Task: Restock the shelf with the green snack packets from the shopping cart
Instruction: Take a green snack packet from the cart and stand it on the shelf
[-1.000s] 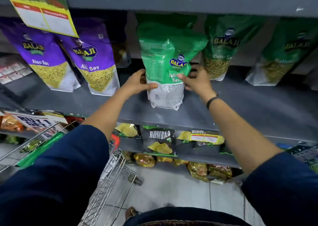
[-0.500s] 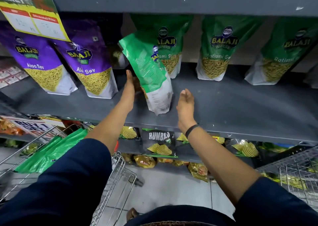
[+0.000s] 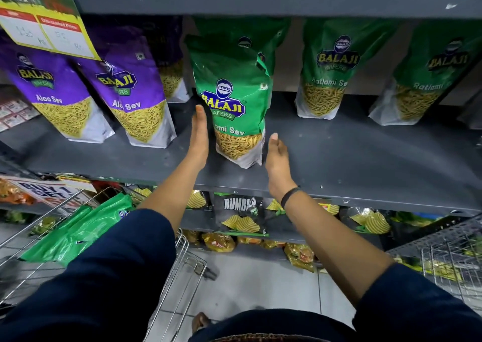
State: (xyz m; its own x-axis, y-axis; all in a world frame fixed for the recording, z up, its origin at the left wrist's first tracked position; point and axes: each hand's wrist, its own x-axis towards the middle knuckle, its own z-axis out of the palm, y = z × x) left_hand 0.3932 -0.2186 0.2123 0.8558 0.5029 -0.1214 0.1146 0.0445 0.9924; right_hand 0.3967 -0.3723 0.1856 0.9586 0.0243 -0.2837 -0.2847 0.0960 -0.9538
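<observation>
A green Ratlami Sev packet [image 3: 230, 101] stands upright near the front of the grey shelf [image 3: 352, 156], label facing me. My left hand [image 3: 199, 133] lies flat against its left side, fingers straight. My right hand [image 3: 276, 156] hovers open just right of its base, a small gap between them. Another green packet [image 3: 245, 34] stands behind it, and two more, one at centre right [image 3: 330, 68] and one at far right [image 3: 427, 75], stand further back. In the shopping cart [image 3: 182, 258] at lower left lie more green packets [image 3: 78, 232].
Purple Aloo Sev packets [image 3: 130, 94] fill the shelf's left part, under a hanging price card [image 3: 44, 21]. The lower shelf holds black Rumbles chip bags [image 3: 238, 214]. A wire basket [image 3: 453, 258] sits at the lower right. Bare shelf lies in front of the right-hand packets.
The green packet, gripped by both hands showing its back a second ago, has turned label-forward and stands upright. Both hands have let go and flattened beside it.
</observation>
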